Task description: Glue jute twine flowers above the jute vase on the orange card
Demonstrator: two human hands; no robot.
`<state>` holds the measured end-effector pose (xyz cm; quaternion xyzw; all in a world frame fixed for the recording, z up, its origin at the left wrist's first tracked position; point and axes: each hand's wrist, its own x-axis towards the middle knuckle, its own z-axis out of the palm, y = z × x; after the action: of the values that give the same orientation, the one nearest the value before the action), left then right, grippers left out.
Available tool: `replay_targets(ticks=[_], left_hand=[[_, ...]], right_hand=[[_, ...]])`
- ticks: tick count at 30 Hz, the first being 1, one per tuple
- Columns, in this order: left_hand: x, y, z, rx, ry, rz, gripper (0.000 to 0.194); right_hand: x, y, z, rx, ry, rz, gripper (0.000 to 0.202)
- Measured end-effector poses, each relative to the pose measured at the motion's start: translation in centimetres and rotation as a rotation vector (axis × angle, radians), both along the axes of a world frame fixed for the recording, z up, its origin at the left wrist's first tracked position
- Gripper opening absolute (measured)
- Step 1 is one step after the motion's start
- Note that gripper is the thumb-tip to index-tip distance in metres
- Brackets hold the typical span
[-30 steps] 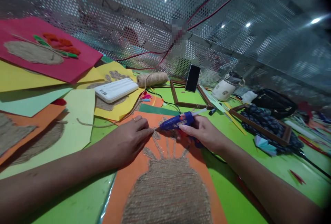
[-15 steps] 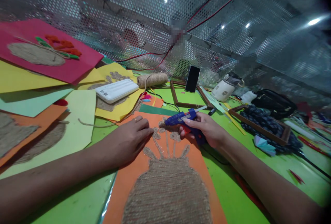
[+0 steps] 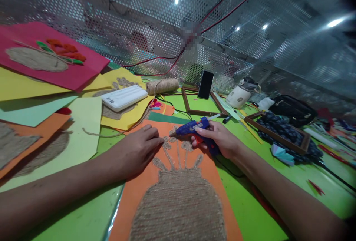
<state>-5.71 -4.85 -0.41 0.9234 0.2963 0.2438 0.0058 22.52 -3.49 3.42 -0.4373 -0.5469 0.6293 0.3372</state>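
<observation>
An orange sheet (image 3: 125, 204) bears a vase shape of jute twine (image 3: 178, 204), with thin twine stems and looped flowers (image 3: 187, 145) above it. My right hand (image 3: 222, 139) grips a blue hot glue gun (image 3: 191, 126), a white glue stick jutting from its back. The nozzle is at the top middle twine flower (image 3: 172, 131). My left hand (image 3: 143, 146), a ring on one finger, rests on the sheet's left side. Its fingers are bent together, with the tips at the jute twine of the left flower (image 3: 167, 142); the grip is partly hidden.
Coloured sheets with twine shapes (image 3: 36, 61) pile up at left. Behind lie a white power bank (image 3: 125, 97), a twine roll (image 3: 162, 85), a wooden frame (image 3: 186, 102) and an upright phone (image 3: 205, 84). A bottle (image 3: 239, 94), another frame (image 3: 306, 142) and dark cloth (image 3: 286, 131) are at right.
The whole view has shifted slightly. The glue gun's nozzle stays by the top middle flower, and both hands keep nearly the same places.
</observation>
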Motion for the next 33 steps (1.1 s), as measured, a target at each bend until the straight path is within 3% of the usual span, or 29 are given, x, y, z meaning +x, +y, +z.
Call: replay_targets(ticks=[6, 12, 17, 24, 33], left_hand=[[-0.1, -0.1, 0.0, -0.014, 0.007, 0.002, 0.032], [-0.2, -0.2, -0.1, -0.014, 0.008, 0.009, 0.032], [-0.1, -0.2, 0.0, -0.025, 0.011, 0.025, 0.028], [-0.3, -0.3, -0.3, -0.054, -0.056, 0.097, 0.016], [-1.4, 0.5, -1.2, -0.121, -0.259, 0.160, 0.004]], right_hand=[[-0.5, -0.7, 0.6, 0.053, -0.051, 0.024, 0.036], [-0.2, -0.7, 1.0, 0.128, -0.113, -0.044, 0.039], [-0.2, -0.7, 0.9, 0.130, -0.137, 0.048, 0.039], [0.5, -0.4, 1.4, 0.397, -0.128, -0.247, 0.040], [0.5, 0.1, 0.7, 0.490, -0.110, -0.370, 0.045]])
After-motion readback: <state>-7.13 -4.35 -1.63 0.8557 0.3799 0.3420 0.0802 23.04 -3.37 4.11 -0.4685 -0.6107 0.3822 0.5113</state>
